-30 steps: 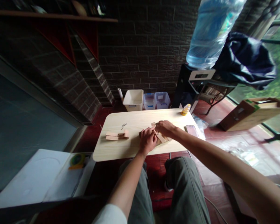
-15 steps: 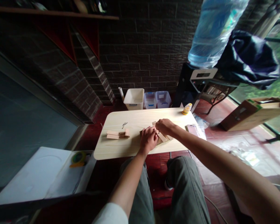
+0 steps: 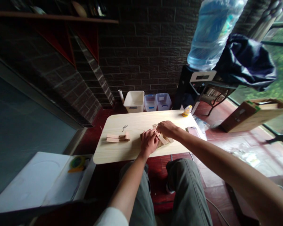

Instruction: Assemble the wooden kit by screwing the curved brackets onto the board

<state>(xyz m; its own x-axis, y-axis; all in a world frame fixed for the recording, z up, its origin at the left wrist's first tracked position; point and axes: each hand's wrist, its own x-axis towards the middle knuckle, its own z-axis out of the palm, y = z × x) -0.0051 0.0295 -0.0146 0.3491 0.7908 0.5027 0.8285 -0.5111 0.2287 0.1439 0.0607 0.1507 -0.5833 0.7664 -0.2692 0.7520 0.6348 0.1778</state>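
Observation:
Light wooden pieces, several flat strips laid at angles, rest near the front edge of the pale table. My left hand presses down on their left side, its fingers curled over the wood. Just to the right, my right hand is closed in a fist-like pinch above the same pieces; whatever lies between its fingertips is hidden. Another group of joined wooden strips lies on the table's left half. Behind it are a few small dark metal parts, too small to name.
A yellow-capped clear bottle and a phone are at the table's right side. Beyond the far edge stand a cream bin, two clear plastic boxes and a water dispenser. A cardboard box stands right.
The view has shifted slightly. Both hands stay on the wooden pieces in nearly the same pose, with only a small turn of the right hand, if any.

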